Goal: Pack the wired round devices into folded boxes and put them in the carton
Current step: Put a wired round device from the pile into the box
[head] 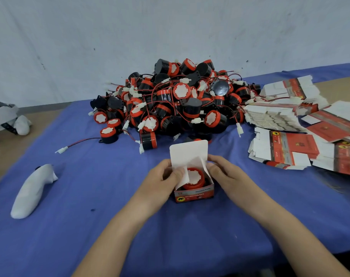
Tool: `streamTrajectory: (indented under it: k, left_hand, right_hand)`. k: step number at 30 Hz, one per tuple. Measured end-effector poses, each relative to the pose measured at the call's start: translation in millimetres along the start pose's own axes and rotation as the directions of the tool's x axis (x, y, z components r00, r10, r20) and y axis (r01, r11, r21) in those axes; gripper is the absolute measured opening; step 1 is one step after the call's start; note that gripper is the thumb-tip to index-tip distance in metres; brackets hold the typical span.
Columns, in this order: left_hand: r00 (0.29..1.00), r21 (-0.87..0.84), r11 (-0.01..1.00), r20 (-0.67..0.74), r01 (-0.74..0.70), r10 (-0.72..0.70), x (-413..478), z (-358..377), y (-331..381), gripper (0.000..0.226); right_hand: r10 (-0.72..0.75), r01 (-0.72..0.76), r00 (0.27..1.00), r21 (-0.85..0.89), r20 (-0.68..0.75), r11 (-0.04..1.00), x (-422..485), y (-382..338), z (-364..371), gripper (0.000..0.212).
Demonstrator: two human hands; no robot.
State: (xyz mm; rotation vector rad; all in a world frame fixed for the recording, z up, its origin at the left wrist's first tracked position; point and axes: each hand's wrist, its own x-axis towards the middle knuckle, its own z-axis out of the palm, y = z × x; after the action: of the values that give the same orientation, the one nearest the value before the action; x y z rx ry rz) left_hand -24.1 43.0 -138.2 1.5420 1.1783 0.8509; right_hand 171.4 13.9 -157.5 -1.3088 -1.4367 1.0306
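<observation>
The blue-cloth-covered worktop [80, 236] keeps all the stock within arm's reach of the person. At its far middle sits the largest thing, a loose heap of black-and-red round devices [176, 100], with thin red and black wires and white plugs tangled together. It seems to be dumped there so that one can be drawn off the near edge at a time. To the right lie fanned stacks of flat red-and-white box blanks [286, 148], close beside the heap, likely so that a blank and a device can be fetched in one short reach. A white cloth-wrapped oblong object [32, 192] lies well apart at the left and seems to play no part. Just in front of the heap, the left hand [160, 176] and right hand [228, 176] flank the small red-and-white cardboard box [194, 194], which stands on the cloth with its printed front toward the person. Each grip is closed lightly on its own side of the box. The left thumb and fingers pinch the left side flap [185, 179] and bend it inward, and the right fingers curl round the right side flap [203, 166]. Holding both sides steadies the light box while it is closed. Inside, a red-rimmed device with a white face [195, 176] sits face up. The tall white lid flap [188, 151] stands upright behind, presumably left for last so it can tuck over the side flaps. No carton is in view.
</observation>
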Motion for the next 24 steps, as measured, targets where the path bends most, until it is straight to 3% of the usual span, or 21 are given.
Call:
streamTrajectory:
  k: [12,24]
  left_hand:
    - [0.999,0.006,1.000,-0.031,0.005,-0.005,3,9,-6,0.025]
    - [0.997,-0.180,0.983,-0.060,0.045,-0.056,3,5,-7,0.043]
  right_hand:
    - [-0.007,0.007,1.000,-0.002,0.014,1.000,3,6,2,0.029]
    - [-0.044,0.037,0.998,-0.139,-0.052,0.990,-3,10,4,0.014]
